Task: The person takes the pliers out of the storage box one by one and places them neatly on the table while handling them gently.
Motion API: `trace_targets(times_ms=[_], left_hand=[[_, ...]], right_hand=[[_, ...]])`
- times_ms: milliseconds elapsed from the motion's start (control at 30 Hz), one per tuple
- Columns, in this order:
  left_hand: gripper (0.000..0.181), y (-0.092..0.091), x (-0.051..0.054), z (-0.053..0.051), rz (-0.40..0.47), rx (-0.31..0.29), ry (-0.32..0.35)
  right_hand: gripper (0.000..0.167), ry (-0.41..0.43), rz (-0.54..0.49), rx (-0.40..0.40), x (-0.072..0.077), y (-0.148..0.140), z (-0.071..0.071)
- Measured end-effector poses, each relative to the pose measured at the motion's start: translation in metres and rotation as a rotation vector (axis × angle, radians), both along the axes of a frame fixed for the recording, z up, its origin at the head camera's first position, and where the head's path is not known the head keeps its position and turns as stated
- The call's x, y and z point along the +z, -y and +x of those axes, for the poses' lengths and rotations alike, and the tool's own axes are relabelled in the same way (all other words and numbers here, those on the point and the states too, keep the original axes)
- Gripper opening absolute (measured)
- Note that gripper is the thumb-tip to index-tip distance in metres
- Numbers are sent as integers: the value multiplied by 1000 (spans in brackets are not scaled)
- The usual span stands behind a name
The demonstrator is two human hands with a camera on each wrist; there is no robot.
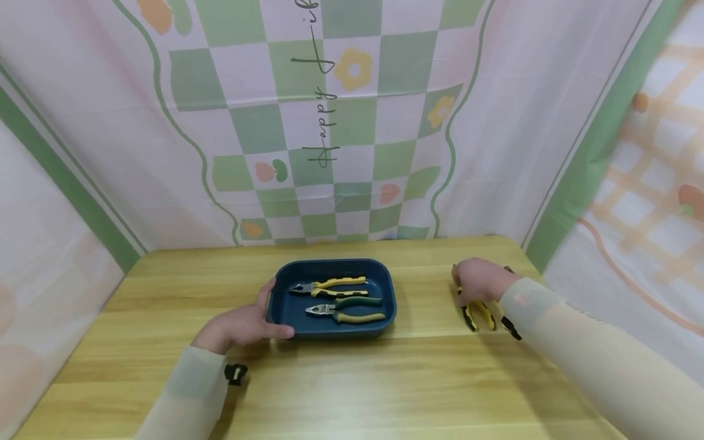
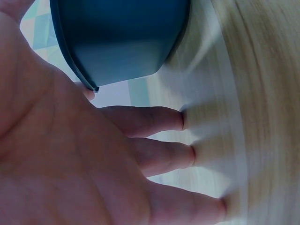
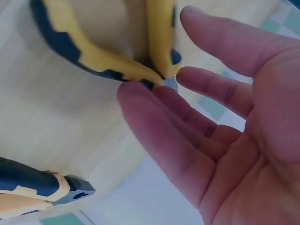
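Note:
A dark blue tray [image 1: 332, 334] holds two pairs of pliers: yellow-and-black pliers [image 1: 338, 282] and green-and-yellow pliers [image 1: 360, 318]. My left hand [image 1: 242, 324] spans the tray's left end, thumb against the front side and index finger along the left rim. In the left wrist view its other fingers [image 2: 164, 157] are straight, their tips touching the table. My right hand [image 1: 478, 281] is over yellow-and-black pliers [image 1: 469, 318] on the table. Its index finger touches them near the joint; the thumb stays apart. The pliers' jaws are mostly hidden behind the fingers.
Another pair of pliers [image 3: 35, 183] with dark and yellow handles lies close to my right hand. The wooden table [image 1: 352, 385] ends at a patterned curtain [image 1: 352, 183] behind; more cloth hangs at both sides.

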State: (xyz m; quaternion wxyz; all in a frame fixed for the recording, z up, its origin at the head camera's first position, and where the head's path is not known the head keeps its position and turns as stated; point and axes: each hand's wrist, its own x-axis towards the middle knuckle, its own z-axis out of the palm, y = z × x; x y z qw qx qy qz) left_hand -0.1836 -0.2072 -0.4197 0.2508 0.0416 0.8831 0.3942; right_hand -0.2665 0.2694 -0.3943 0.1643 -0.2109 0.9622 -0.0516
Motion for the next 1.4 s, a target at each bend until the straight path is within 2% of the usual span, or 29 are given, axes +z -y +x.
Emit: trace_targets(times_ms=[200,433,600,833,1400], left_hand=[[125,0,0,2,0,1,6],[127,1,0,2,-13,1,7],[125,1,0,1,-8,-3,2],[125,1,-1,0,-5,-5,1],[124,0,0,2,20,-7,19]], right_hand=[[23,28,8,18,-1,-9,1],[26,19,-1,53,-2,-24,7],[28,40,-19,44,-3,-33,10],[30,24,-20,67,-4,-43,9],[35,71,-8,21,-4,-57,19]])
